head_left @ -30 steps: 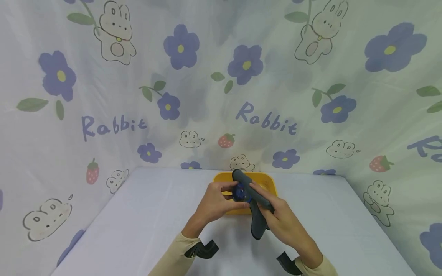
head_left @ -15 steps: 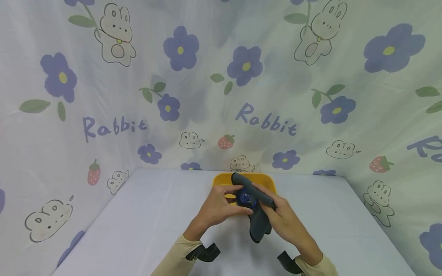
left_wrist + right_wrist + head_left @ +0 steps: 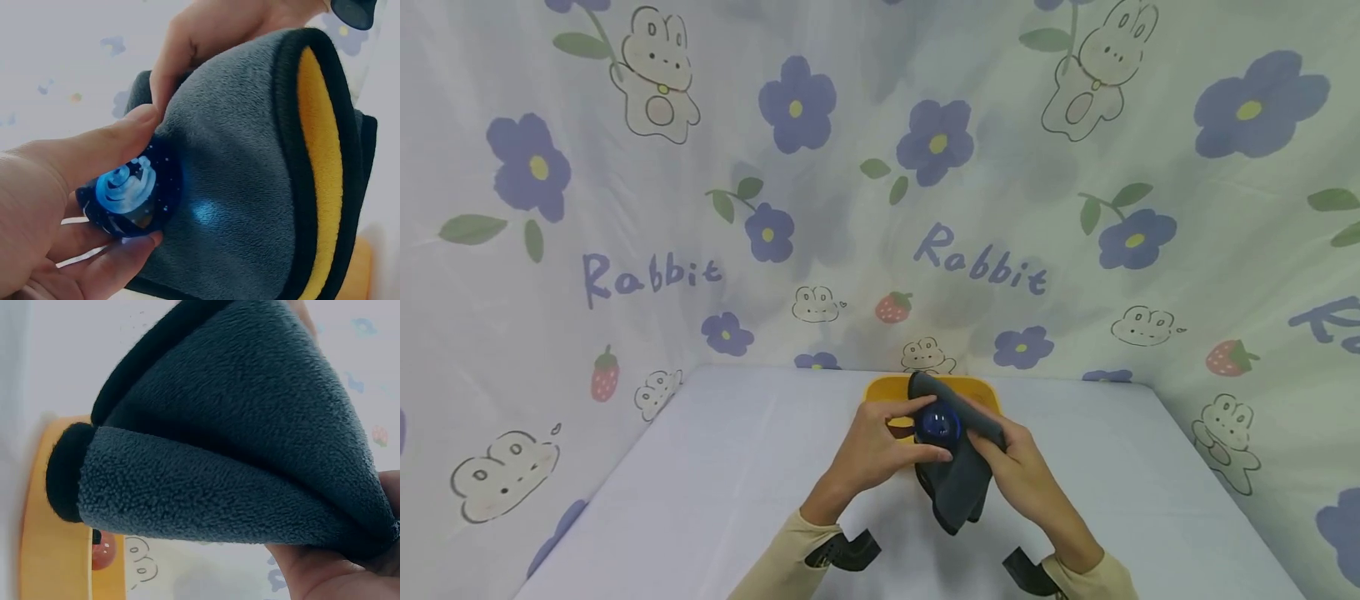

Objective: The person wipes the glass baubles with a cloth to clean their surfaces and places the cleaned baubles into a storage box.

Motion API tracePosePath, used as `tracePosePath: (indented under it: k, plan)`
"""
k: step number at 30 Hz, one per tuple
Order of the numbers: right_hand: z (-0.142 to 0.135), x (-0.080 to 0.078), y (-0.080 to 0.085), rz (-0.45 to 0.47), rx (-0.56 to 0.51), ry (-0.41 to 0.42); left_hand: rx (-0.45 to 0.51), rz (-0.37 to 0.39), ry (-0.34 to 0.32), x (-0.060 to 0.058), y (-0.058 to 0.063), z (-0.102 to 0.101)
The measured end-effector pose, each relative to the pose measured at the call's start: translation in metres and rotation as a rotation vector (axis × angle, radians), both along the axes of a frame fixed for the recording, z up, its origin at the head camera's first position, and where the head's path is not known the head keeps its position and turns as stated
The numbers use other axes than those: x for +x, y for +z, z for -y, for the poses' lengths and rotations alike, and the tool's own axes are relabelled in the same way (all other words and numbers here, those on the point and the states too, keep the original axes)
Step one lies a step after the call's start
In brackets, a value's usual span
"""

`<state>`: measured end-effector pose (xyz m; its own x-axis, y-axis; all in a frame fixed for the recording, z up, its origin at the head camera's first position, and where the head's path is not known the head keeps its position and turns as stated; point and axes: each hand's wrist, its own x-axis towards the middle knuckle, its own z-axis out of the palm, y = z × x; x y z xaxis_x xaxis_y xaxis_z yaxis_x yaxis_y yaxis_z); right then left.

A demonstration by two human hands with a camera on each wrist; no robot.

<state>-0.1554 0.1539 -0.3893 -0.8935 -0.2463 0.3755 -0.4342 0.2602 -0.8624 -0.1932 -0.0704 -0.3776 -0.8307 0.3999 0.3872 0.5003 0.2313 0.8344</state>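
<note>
Currently two hands point(image 3: 874, 443) point(image 3: 1021, 468) grip one blue ball point(image 3: 938, 425), one grey cloth point(image 3: 958, 493).

Grey is seen on the outer face of the cloth point(image 3: 231, 162), black along its edging, bright yellow on the face bared within its fold. The ball point(image 3: 140, 194) beside the cloth: deep blue, patterned with white specks and a pale swirl; a light-blue glint is cast on the grey. Basin point(image 3: 880, 393) behind the cloth: plain yellow. Table point(image 3: 737, 467) below it: white. Backdrop point(image 3: 842, 200) beyond it: whitish, printed with yellow-centred purple flowers, green leaves, red strawberries, outlined rabbits, purple "Rabbit" lettering.
</note>
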Motion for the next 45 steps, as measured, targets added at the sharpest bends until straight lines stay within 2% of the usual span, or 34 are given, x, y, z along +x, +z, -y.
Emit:
tracePosePath:
  k: [12,18,25,31,37,45]
  plan:
    - [0.006,0.003,0.002,0.098,-0.045,-0.041,0.077,0.062,0.016,-0.005,-0.004,-0.001]
    - [0.010,0.005,0.002,0.113,-0.043,-0.044,0.108,0.081,0.042,-0.008,-0.006,0.000]
    - [0.010,0.006,0.006,0.100,-0.003,-0.071,0.027,0.049,0.085,-0.012,-0.008,-0.002]
    - [0.013,0.011,0.010,0.112,0.017,-0.088,0.011,0.091,0.088,-0.012,-0.009,0.000]
    - [0.017,0.020,0.010,0.037,0.081,-0.133,0.012,0.092,0.070,-0.009,-0.007,0.001]
    - [0.021,0.021,0.008,-0.228,0.196,-0.116,-0.011,0.050,0.040,-0.005,-0.004,-0.002]
